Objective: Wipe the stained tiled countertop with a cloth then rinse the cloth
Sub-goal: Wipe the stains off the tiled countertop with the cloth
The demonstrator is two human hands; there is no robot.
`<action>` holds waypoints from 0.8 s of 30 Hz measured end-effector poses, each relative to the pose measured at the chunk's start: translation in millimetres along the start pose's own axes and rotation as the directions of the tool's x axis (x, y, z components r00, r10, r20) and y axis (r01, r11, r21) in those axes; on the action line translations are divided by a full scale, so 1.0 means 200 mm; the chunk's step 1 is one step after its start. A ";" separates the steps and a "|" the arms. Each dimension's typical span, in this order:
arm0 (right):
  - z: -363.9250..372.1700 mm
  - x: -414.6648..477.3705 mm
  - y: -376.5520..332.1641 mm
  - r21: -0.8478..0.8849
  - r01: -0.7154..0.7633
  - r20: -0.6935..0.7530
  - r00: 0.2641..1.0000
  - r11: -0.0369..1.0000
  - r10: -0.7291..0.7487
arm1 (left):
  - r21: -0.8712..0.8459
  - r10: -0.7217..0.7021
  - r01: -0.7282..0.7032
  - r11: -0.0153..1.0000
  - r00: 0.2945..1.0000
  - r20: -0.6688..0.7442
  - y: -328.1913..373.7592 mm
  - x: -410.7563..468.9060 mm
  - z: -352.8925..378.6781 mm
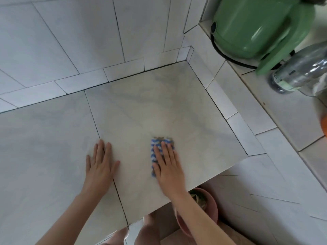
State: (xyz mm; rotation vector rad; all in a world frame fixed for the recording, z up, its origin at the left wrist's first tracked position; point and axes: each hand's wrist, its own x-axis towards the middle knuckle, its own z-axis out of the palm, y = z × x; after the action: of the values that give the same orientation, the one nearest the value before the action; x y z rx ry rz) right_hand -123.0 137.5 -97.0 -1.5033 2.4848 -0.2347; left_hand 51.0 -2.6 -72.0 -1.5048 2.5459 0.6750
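- Big picture first: the tiled countertop (pixel 159 106) fills the view. A pale, faintly brownish cast spreads over the large tile in the corner, and I'd judge that to be the staining being worked.
- Behind it rises the tiled wall (pixel 70 41), with dark grout lines and a low tiled kerb edging the counter on two sides.
- Up on the raised ledge at right sits a green plastic vessel (pixel 256 27), parked well apart from the wiping zone, so it likely won't get in the way.
- Just beside it lies a clear bottle (pixel 300 71), tipped over, also off the working tile.
- Below the counter edge there's a pink bin (pixel 210 204), half hidden by the forearm.
- Left hand (pixel 100 165): flat on bare tile, fingers straight and close together, thumb out. It looks like a brace for body weight.
- Right hand (pixel 168 165): palm down, fingers straight and slightly fanned, pressing down to spread force over the cloth.
- And the cloth (pixel 157 140): blue-and-white, folded small, pinned under those right fingers near the tile's front half. Wiping is under way and rinsing is not yet begun.
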 end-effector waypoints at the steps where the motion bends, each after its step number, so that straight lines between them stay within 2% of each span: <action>1: -0.01 0.09 0.06 0.003 -0.031 -0.006 1.000 1.000 0.031 | -0.006 0.002 -0.003 1.000 1.000 -0.002 0.00 0.01 -0.01; 6: -0.09 0.42 0.29 -0.078 -0.151 -0.084 0.986 0.985 0.145 | -0.024 0.005 -0.005 1.000 1.000 0.005 -0.01 0.05 -0.02; 11: -0.14 0.65 0.25 -0.094 -0.299 0.011 0.953 0.950 0.301 | -0.013 -0.007 0.007 1.000 1.000 -0.009 -0.06 0.08 -0.04; 13: -0.11 0.67 0.12 -0.101 -0.211 0.006 0.977 0.972 0.212 | -0.022 -0.022 0.022 1.000 1.000 -0.011 -0.09 0.09 -0.06; 15: -0.05 0.62 -0.06 -0.102 -0.061 -0.034 0.998 0.993 0.058 | -0.027 -0.022 0.021 0.999 1.000 -0.019 -0.12 0.09 -0.07; 17: 0.01 0.52 -0.24 -0.056 0.088 -0.016 0.996 0.995 -0.089 | -0.013 -0.018 0.017 1.000 0.999 -0.032 -0.15 0.09 -0.07; 21: 0.08 0.25 -0.38 -0.052 0.382 0.055 0.924 0.923 -0.379 | -0.038 -0.059 0.057 0.998 0.996 -0.061 -0.20 0.09 -0.08; 24: 0.06 0.22 -0.27 -0.055 0.481 0.074 0.876 0.875 -0.477 | -0.036 -0.073 0.071 0.997 0.996 -0.058 -0.25 0.10 -0.09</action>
State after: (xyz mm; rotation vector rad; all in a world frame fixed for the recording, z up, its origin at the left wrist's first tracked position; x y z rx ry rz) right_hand -94.1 73.7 -99.8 -2.1099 2.0515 -0.1797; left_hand 85.7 -46.4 -78.1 -1.6426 2.5210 0.6771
